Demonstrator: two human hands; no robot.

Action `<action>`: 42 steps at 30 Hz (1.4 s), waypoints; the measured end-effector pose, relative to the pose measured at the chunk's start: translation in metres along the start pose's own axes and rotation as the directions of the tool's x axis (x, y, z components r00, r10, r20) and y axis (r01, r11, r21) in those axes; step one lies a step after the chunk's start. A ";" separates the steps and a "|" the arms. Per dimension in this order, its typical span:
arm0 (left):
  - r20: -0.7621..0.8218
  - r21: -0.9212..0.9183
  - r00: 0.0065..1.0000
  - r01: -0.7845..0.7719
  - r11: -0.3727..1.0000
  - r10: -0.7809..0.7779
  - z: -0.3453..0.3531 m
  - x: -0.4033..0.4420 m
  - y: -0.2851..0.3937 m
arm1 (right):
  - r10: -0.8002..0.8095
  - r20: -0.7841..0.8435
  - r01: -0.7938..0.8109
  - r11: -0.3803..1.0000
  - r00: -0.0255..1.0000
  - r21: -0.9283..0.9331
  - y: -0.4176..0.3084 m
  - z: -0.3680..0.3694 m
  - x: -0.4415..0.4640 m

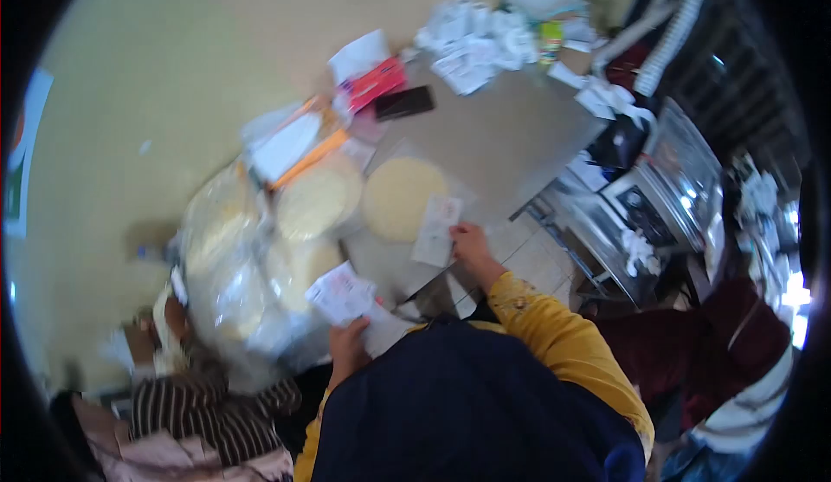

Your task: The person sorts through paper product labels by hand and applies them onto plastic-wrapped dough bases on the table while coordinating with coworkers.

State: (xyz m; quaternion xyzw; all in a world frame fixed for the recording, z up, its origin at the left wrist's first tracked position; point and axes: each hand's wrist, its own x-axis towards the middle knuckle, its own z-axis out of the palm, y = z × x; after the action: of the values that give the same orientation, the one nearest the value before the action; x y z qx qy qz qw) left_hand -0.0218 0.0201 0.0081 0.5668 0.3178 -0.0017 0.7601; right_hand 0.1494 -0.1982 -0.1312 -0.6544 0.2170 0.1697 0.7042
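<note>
My right hand pinches the edge of a printed paper slip, which overlaps the lower right of a round pale flatbread stack in clear plastic. Lower down, my left hand holds another printed paper by its lower edge, in front of more bagged flatbreads. A second round stack lies left of the first one. Further left, large clear bags hold more pale rounds. The fingertips of both hands are small and slightly blurred.
On the grey table are a dark phone, a red packet, an orange-edged folder and crumpled white papers. A person in striped clothing is at lower left. Metal equipment stands at right.
</note>
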 end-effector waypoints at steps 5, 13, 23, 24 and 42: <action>0.265 0.167 0.957 -0.164 0.972 0.116 0.009 0.005 0.016 | 0.029 0.082 -0.025 0.998 0.996 -0.052 0.014 0.018 0.030; 0.241 0.333 0.969 -0.138 0.933 0.057 0.040 0.034 0.006 | 0.095 0.266 -0.242 0.764 0.959 0.599 0.027 0.037 0.059; 0.209 0.427 0.977 -0.134 0.894 0.047 0.055 0.055 0.011 | 0.166 0.238 -0.058 0.912 0.957 -0.406 0.018 0.088 0.132; 0.193 0.435 0.980 -0.127 0.891 0.046 0.052 0.057 0.012 | 0.012 0.238 0.140 0.778 0.971 -0.613 0.015 0.086 0.128; -0.163 -0.169 0.986 -0.058 0.984 0.030 0.041 0.008 0.026 | 0.385 0.504 -0.163 0.889 0.774 -0.428 -0.035 0.035 0.081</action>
State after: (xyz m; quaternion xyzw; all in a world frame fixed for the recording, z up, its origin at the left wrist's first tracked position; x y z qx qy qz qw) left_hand 0.0132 -0.0029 0.0330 0.5037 0.3642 0.0882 0.7784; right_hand 0.2393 -0.1697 -0.1429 -0.6500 0.0537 0.4986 0.5709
